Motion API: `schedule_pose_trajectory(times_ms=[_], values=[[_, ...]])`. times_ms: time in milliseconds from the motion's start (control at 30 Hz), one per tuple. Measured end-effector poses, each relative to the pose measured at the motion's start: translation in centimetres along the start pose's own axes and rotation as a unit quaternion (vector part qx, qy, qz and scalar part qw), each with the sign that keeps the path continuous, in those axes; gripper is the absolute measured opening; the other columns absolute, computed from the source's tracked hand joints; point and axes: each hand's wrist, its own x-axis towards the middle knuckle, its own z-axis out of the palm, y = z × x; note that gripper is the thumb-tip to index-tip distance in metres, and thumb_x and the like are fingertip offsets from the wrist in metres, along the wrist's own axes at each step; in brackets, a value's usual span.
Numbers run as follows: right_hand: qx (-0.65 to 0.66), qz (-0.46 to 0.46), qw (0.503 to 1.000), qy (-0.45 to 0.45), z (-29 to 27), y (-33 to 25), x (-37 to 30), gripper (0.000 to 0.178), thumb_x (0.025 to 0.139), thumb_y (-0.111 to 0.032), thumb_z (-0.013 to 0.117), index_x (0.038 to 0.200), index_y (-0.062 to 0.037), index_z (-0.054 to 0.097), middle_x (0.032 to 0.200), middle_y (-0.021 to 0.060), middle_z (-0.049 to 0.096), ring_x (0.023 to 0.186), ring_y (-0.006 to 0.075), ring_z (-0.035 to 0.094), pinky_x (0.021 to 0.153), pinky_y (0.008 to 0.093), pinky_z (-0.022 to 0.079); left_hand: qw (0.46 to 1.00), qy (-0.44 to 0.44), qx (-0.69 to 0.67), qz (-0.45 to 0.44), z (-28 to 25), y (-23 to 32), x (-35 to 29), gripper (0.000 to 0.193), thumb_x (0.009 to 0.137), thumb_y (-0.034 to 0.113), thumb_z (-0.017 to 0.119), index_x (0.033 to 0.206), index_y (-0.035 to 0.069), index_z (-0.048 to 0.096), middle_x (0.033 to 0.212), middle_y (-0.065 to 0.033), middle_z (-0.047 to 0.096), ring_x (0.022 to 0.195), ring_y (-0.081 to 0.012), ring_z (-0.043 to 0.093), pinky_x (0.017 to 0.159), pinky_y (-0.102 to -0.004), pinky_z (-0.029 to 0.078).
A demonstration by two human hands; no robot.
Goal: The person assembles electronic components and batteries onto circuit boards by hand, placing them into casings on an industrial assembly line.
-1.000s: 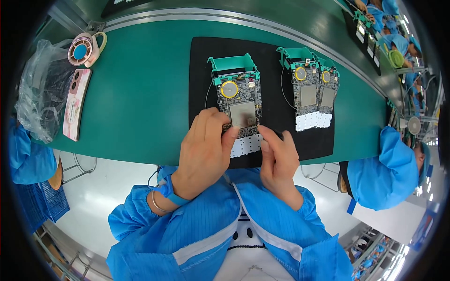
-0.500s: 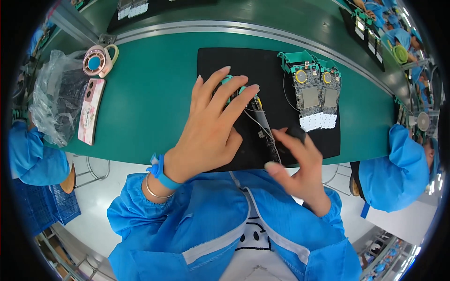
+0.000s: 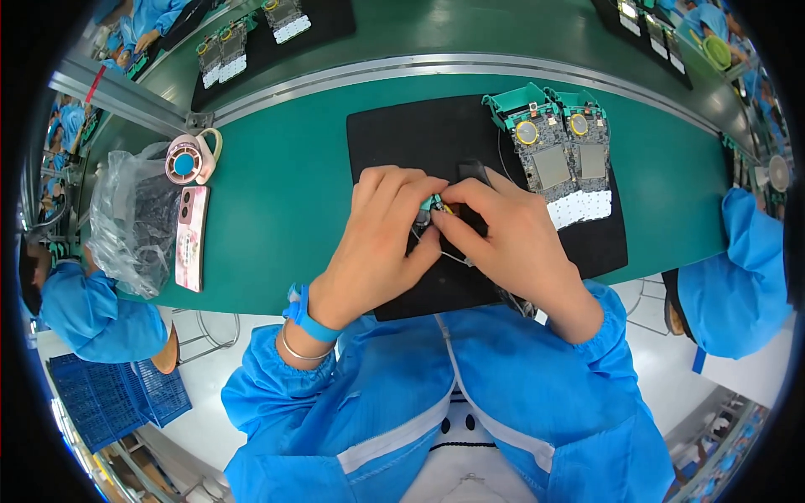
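Both hands meet over the black mat (image 3: 402, 126) at a narrow circuit board assembly (image 3: 513, 302) with a green plastic end, seen edge-on. My left hand (image 3: 377, 230) is closed, its thumb and fingertips gripping the green end. From the other side my right hand (image 3: 524, 239) pinches the same end between thumb and index finger. A thin pale cable (image 3: 453, 258) runs below the fingertips. Something black (image 3: 474, 171) shows by my right fingers; its kind is unclear. My hands hide most of the board's middle.
Two circuit boards (image 3: 549, 163) with green plastic ends and white lower pads lie at the mat's right. On the left are a phone (image 3: 191, 239), a small fan (image 3: 184, 161) and a clear plastic bag (image 3: 130, 218). A metal rail (image 3: 402, 65) borders the green table (image 3: 277, 210).
My right hand has moved up and left to the green end, and its fingers have closed there. My left fingers have curled in around that end. The whole view has shifted slightly.
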Motion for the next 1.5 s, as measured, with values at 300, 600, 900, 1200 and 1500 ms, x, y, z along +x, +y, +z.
schedule_pose_trajectory(times_ms=[300, 600, 900, 1200, 1500], values=[[0.220, 0.020, 0.970, -0.101, -1.9, 2.4, -2.2, 0.028, 0.093, -0.010, 0.051, 0.121, -0.0033, 0.049, 0.092, 0.0077, 0.057, 0.074, 0.0164, 0.058, 0.069, 0.0279, 0.046, 0.997, 0.043, 0.052, 0.039, 0.5, -0.8, -0.4, 0.044, 0.067, 0.002, 0.071, 0.109, 0.004, 0.059, 0.105, -0.0118, 0.056, 0.098, -0.0320, 0.051, 0.084, -0.0398, 0.045], [0.245, 0.078, 0.960, -0.107, -1.0, 1.5, -1.0, 0.024, 0.093, -0.012, 0.054, 0.115, -0.0021, 0.053, 0.097, 0.0109, 0.060, 0.080, 0.0166, 0.061, 0.067, 0.0277, 0.046, 0.994, 0.062, 0.071, 0.052, 1.0, -0.9, -0.6, 0.028, 0.080, 0.010, 0.065, 0.106, 0.001, 0.060, 0.104, -0.0140, 0.058, 0.096, -0.0324, 0.052, 0.082, -0.0387, 0.045], [0.215, 0.009, 0.976, 0.033, 0.0, 2.8, -2.6, 0.026, 0.087, -0.003, 0.061, 0.112, -0.0034, 0.060, 0.086, 0.0058, 0.056, 0.077, 0.0117, 0.055, 0.068, 0.0229, 0.044, 0.995, 0.000, 0.086, 0.052, 0.5, -0.5, -0.7, 0.026, 0.079, -0.001, 0.061, 0.104, 0.009, 0.060, 0.105, -0.0125, 0.053, 0.099, -0.0329, 0.047, 0.084, -0.0417, 0.042], [0.242, -0.026, 0.965, 0.095, 1.8, 2.9, -3.3, 0.022, 0.077, 0.006, 0.068, 0.097, 0.0001, 0.064, 0.081, 0.0079, 0.060, 0.069, 0.0153, 0.057, 0.059, 0.0249, 0.044, 0.997, 0.029, 0.071, 0.032, 0.9, -0.3, -1.4, 0.030, 0.074, -0.004, 0.064, 0.100, 0.012, 0.060, 0.108, -0.0124, 0.053, 0.099, -0.0327, 0.048, 0.084, -0.0424, 0.041], [0.181, -0.082, 0.975, 0.096, 1.0, 2.2, -3.6, 0.025, 0.075, 0.007, 0.066, 0.098, -0.0003, 0.067, 0.081, 0.0113, 0.061, 0.066, 0.0225, 0.057, 0.058, 0.0294, 0.045, 0.997, 0.006, 0.070, 0.036, 0.3, -0.7, -0.9, 0.030, 0.069, -0.001, 0.070, 0.094, 0.014, 0.064, 0.110, -0.0107, 0.051, 0.104, -0.0324, 0.045, 0.082, -0.0395, 0.044]])
